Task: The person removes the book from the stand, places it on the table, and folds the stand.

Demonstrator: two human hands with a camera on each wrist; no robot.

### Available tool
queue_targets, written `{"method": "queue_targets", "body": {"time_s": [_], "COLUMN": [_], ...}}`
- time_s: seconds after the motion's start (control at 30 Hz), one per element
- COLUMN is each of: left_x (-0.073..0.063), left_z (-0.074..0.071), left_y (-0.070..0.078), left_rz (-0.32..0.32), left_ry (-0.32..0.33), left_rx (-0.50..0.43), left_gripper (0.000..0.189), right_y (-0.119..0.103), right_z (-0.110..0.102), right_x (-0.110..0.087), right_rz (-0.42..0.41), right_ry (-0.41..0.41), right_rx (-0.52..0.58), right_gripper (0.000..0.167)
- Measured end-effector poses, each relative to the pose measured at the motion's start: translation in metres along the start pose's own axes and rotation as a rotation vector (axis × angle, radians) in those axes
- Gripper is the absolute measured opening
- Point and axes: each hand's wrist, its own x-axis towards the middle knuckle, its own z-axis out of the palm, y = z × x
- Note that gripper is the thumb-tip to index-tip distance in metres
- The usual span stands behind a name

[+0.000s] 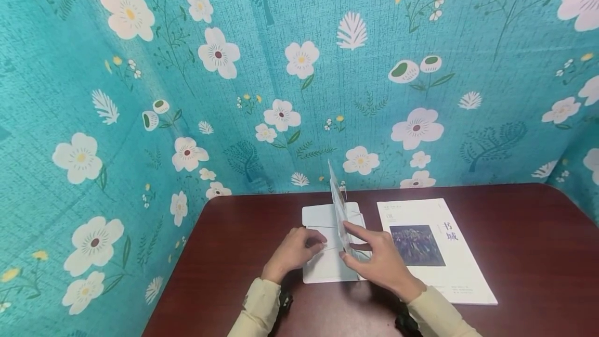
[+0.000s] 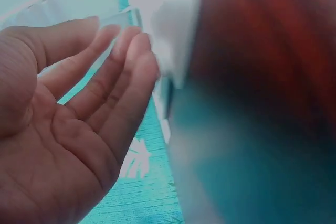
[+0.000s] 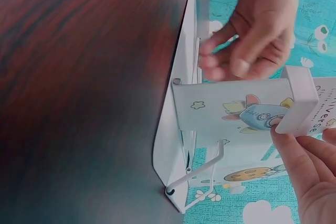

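Observation:
A white folding book stand (image 1: 320, 269) lies on the table, its flat base down and its hinged panel (image 1: 336, 196) raised nearly upright. In the right wrist view the panel (image 3: 210, 106) shows cartoon prints, a bent lip and a wire leg (image 3: 202, 169) by the base. My right hand (image 1: 381, 261) grips the panel near its front edge, thumb and fingers at the lip. On the other side, my left hand (image 1: 294, 251) hovers at the base with fingers loosely bent. Nothing sits between those fingers in the left wrist view (image 2: 100, 93).
A white magazine (image 1: 460, 269) with a dark picture on its cover lies to the right of the stand, beside my right hand. The dark red-brown table (image 1: 224, 269) ends at a teal floral curtain (image 1: 262, 150) behind and at the left.

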Motion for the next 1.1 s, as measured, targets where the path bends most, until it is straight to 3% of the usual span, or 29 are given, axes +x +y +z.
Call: {"method": "queue_targets", "body": {"time_s": [0.13, 0.37, 0.5, 0.63, 0.87, 1.1], "left_x": [0.0, -0.005, -0.009, -0.007, -0.003, -0.008], "left_z": [-0.011, -0.035, -0.044, -0.048, -0.049, -0.056], "left_y": [0.009, 0.036, 0.05, 0.055, 0.056, 0.049], "left_rz": [0.045, 0.098, 0.116, 0.113, 0.093, -0.01], "left_ry": [0.053, 0.23, 0.317, 0.381, 0.421, 0.484], "left_rx": [-0.088, -0.285, -0.343, -0.321, -0.248, -0.21], "left_gripper": [0.021, 0.024, 0.025, 0.025, 0.025, 0.02], "right_y": [0.0, -0.003, -0.006, -0.009, -0.014, -0.017], "right_z": [0.002, 0.005, 0.007, 0.01, 0.013, 0.019], "right_x": [0.001, 0.004, 0.006, 0.006, 0.007, 0.01], "right_rz": [-0.014, -0.022, 0.003, 0.027, 0.044, 0.062], "right_ry": [0.0, 0.007, 0.004, -0.013, -0.027, -0.102], "right_rx": [0.0, -0.016, -0.031, -0.034, -0.073, -0.197], "right_gripper": [0.057, 0.055, 0.054, 0.054, 0.053, 0.058]}}
